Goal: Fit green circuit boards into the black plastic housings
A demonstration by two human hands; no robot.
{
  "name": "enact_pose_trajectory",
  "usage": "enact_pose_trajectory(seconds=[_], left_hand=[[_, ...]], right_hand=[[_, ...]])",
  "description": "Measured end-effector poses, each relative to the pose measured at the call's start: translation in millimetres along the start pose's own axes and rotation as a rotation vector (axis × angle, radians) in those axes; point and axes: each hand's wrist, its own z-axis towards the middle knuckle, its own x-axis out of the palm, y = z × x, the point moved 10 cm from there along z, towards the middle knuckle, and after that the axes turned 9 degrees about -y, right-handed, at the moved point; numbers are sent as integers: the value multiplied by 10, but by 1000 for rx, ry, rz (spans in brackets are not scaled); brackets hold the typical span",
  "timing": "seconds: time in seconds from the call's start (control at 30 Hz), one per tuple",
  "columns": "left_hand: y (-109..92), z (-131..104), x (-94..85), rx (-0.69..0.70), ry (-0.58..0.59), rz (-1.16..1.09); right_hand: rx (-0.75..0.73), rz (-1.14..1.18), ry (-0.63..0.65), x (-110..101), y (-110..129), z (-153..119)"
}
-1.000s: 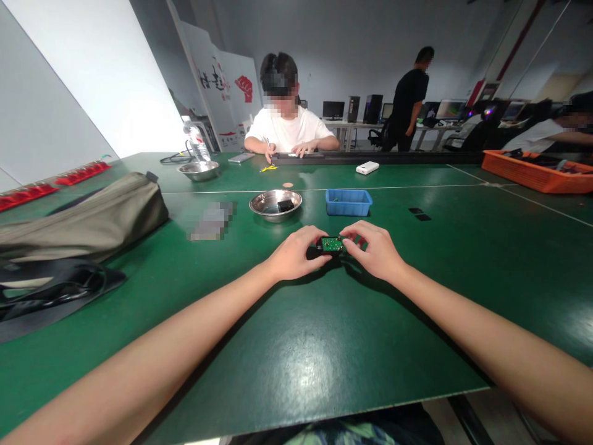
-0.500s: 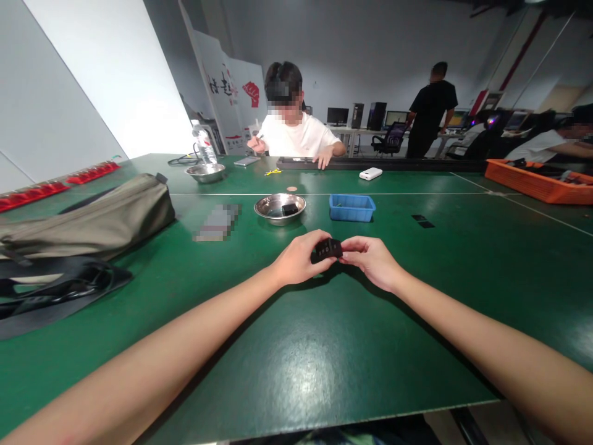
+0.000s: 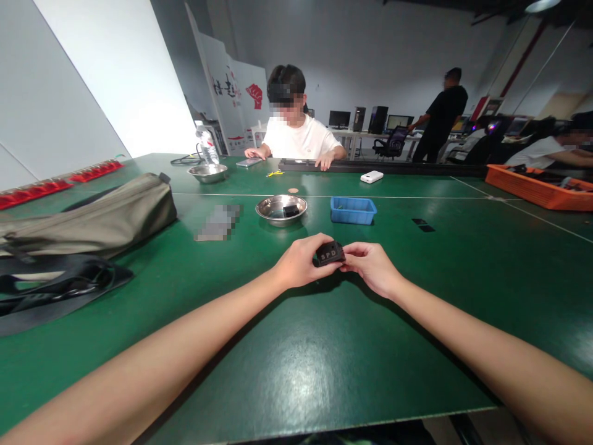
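Observation:
A small black box marked "SPD" (image 3: 330, 252) is held just above the green table (image 3: 296, 346). My left hand (image 3: 303, 262) is closed round its left side, thumb below and fingers over the top. My right hand (image 3: 370, 266) pinches the box's right end between thumb and fingertips; whether a smaller part sits in that pinch is hidden. Beyond my hands stands a metal bowl (image 3: 264, 216) with a black piece (image 3: 291, 211) in it. To its right is a blue plastic tray (image 3: 353, 216), its contents hard to make out.
Two thin black pieces (image 3: 423, 225) lie to the right. A grey bag (image 3: 115, 216) with black straps covers the left. Farther back are a second bowl (image 3: 208, 175), a bottle (image 3: 207, 145), a white device (image 3: 372, 177), an orange basket (image 3: 537, 188) and a seated person (image 3: 301, 133).
The box has turned so its lettered face shows more fully towards me, both hands still on it. Across the table, the seated person's raised hand has come down to a phone.

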Motion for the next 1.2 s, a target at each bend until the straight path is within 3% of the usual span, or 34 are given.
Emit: enact_pose_trajectory(seconds=[0.3,0.5,0.9,1.03,1.2], left_hand=[[-71,-6,-69,80,-67,1],[-46,-7,-50,50,-37,8],[-114,-8,-21,123,-22,-8],[-148,11,-51,161,-49,-35],[-50,16,-12,105,-17,-28]], right_hand=[[29,73,20,34,-15,6],[14,60,63,62,6,-3],[-1,44,38,41,23,-14],[-36,1,18,2,75,-18],[-122,-92,32,3,217,-56]])
